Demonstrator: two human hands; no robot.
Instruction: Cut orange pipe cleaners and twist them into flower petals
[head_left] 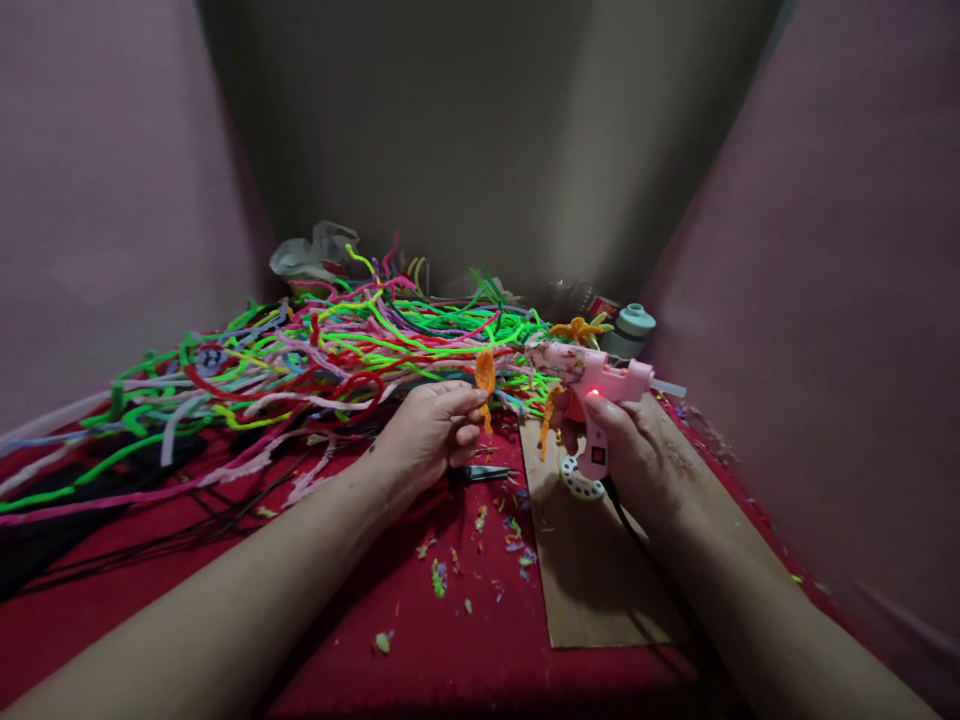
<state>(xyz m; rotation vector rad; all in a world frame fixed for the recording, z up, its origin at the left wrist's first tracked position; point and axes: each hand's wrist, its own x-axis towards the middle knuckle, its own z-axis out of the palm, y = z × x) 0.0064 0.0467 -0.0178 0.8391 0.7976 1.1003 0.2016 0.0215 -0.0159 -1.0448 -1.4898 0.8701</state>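
My left hand (pixel 435 425) pinches an orange pipe-cleaner petal (pixel 486 372) upright between thumb and fingertips. Wrapped round the handle of a pink hot glue gun (pixel 589 368) is my right hand (pixel 637 440). The gun's nozzle points left toward the petal, a little apart from it. A red light glows on its side, and a clear glue stick (pixel 667 388) pokes out at the back. A second orange pipe-cleaner piece (pixel 549 422) hangs by the right-hand fingers; how it is held is partly hidden. Below the gun sits a white ring with holes (pixel 582 480).
A big heap of coloured pipe cleaners (pixel 360 340) spreads over the red cloth (pixel 450 620). Under the right hand lies a cardboard sheet (pixel 592 590). Pliers (pixel 487 472), fuzzy scraps (pixel 439 577), an orange flower (pixel 581 330) and a pale green bottle (pixel 632 325) are nearby.
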